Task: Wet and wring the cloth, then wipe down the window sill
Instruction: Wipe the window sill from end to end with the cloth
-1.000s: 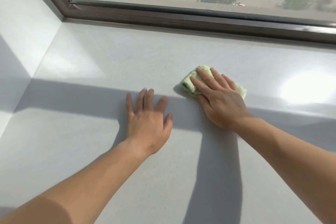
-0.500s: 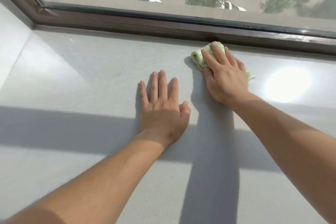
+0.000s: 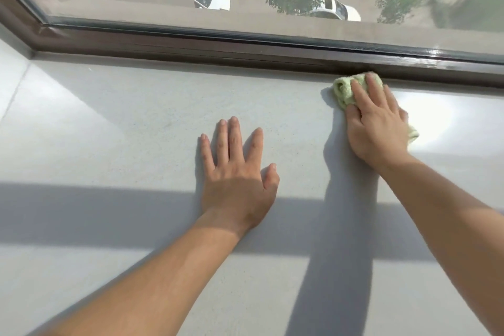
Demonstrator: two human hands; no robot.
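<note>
Left hand (image 3: 237, 172) flat on window sill (image 3: 122, 123), fingers spread, holding nothing. Further back, right hand (image 3: 377, 128) presses straight fingers onto the folded green cloth (image 3: 344, 90), cloth's far edge touching the dark window frame (image 3: 218, 48).

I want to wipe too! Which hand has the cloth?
The right hand, pressing the small light-green cloth against the grey window sill; the left hand lies flat, bare.

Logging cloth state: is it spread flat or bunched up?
Bunched: the cloth shows thick, rolled folds under the right hand.
</note>
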